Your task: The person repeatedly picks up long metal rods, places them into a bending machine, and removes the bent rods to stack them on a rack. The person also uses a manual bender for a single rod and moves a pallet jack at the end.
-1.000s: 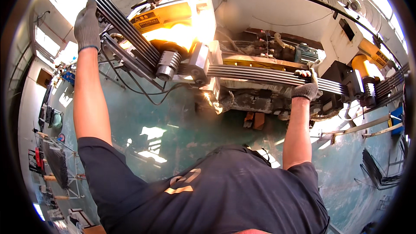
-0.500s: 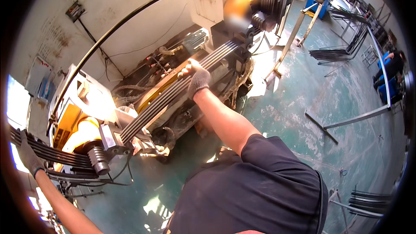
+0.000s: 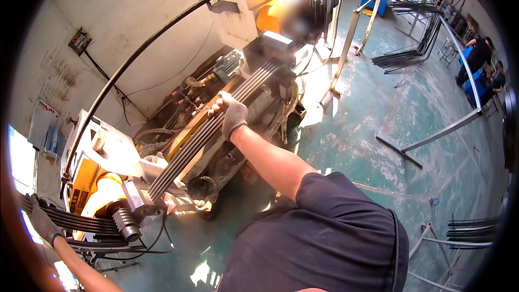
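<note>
Nearest was the wearer's own dark shirt (image 3: 313,238), with both bare forearms reaching away from it. The right hand (image 3: 234,115), in a grey glove with bare fingertips, was curled over a row of long metal bars (image 3: 184,161), the tips showing on the far side. The bars slanted across a machine (image 3: 102,146), from a metal block at lower left to its other end at upper right. At far left, the gloved left hand (image 3: 44,221) lay against dark bars (image 3: 81,220) beside a ribbed roller (image 3: 126,224) (whether it gripped them or only rested there, I cannot tell).

Beyond, a black hose (image 3: 113,75) arched over the machine in front of a stained pale wall (image 3: 146,16). To the right spread a worn green floor (image 3: 351,146), with a pile of thin dark rods (image 3: 403,59) farther back. Two people (image 3: 478,57) in dark clothes were near the far right edge, beside something blue.
</note>
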`<state>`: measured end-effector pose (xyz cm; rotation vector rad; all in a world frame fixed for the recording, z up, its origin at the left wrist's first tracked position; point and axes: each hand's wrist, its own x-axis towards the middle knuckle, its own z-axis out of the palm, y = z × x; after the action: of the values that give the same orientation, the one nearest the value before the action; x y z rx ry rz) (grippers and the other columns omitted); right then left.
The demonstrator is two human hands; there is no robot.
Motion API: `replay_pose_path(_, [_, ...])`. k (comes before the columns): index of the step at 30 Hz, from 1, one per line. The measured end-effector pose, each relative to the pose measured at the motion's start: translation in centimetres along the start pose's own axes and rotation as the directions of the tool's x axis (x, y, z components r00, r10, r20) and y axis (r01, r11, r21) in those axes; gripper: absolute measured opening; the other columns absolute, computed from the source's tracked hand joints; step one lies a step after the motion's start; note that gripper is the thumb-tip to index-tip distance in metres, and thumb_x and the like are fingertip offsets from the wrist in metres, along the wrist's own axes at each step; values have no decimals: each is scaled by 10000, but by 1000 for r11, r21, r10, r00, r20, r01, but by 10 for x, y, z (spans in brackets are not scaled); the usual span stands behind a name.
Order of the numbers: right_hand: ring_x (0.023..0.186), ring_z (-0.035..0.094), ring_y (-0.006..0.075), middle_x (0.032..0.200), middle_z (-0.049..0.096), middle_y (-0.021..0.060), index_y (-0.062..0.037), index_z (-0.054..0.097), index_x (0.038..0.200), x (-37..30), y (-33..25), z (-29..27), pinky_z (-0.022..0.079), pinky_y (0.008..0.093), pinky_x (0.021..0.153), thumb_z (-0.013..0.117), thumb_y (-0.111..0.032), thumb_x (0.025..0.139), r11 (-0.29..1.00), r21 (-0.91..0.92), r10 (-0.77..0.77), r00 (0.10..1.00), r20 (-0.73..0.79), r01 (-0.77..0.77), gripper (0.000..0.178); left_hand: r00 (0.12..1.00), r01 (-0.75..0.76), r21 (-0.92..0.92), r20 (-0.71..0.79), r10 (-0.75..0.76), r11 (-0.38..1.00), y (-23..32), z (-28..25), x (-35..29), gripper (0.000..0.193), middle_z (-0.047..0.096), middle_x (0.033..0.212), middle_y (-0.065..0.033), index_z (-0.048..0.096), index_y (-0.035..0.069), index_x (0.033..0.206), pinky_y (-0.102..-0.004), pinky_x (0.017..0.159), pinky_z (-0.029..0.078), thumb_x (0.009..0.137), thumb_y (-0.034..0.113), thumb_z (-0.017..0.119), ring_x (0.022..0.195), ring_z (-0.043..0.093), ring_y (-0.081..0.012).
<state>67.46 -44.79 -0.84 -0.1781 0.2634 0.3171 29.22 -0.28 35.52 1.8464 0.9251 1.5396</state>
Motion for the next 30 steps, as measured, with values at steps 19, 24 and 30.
replay_pose_path(19, [745,668,260,798,656,97,-77,589,916,25,-64,1,603,427,735,629,-133,986,999,7,36,997,63,-37,99,987,151,-146,84,-140,978,5,-3,-6,297,664,1022,-7,685,112,1300,-330,753,587,1042,259,697,920,643,-119])
replay_pose_path(24, [752,671,279,827,664,126,-64,604,948,27,-63,-3,603,436,741,636,-140,990,999,-23,32,997,65,-30,92,975,197,-207,145,-169,958,-1,-20,8,275,672,1067,-35,715,74,1256,-324,833,584,1043,248,692,975,654,-144])
replay_pose_path(30, [790,673,285,862,661,127,-28,606,972,20,-68,0,606,441,778,634,-147,996,997,-48,69,998,7,-69,125,943,286,-227,238,-232,931,-27,-45,36,324,688,1134,-47,704,37,1289,-330,946,549,1043,248,697,1050,655,-167])
